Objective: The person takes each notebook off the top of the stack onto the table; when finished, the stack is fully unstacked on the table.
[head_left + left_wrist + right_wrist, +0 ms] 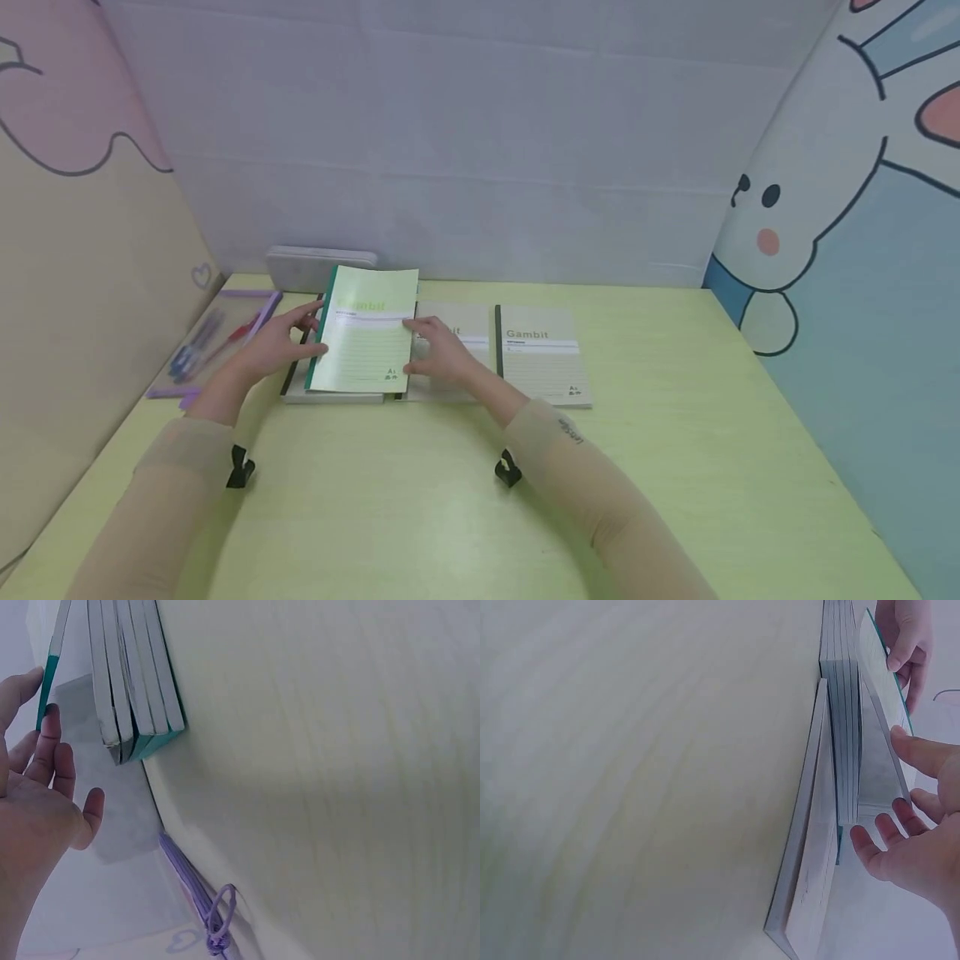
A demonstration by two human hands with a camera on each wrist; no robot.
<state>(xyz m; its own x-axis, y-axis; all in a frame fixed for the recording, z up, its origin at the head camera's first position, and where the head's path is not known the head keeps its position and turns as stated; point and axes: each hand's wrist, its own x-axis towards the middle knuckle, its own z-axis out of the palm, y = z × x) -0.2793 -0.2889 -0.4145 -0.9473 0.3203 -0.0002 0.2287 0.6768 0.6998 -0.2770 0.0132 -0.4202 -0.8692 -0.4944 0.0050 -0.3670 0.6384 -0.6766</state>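
Both hands hold a pale notebook (367, 350) with a green spine, raised over a stack of notebooks (133, 682). At its spine edge, the left hand (273, 343) pinches it between thumb and fingers. The right hand (444, 354) grips the opposite edge, thumb on the cover side in the right wrist view. Underneath, the stack shows several page blocks, its top mostly hidden in the head view. A middle notebook (474, 321) with a dark spine lies partly behind the right hand. Further right is another dark-spined notebook (543, 358) marked "Gambit".
A clear pouch with purple edges (264, 313) lies at the left table edge, with pens (197, 346) inside it. Behind the notebooks, a pale grey case (300, 271) stands near the back wall (480, 167). Printed side walls flank the table (390, 517).
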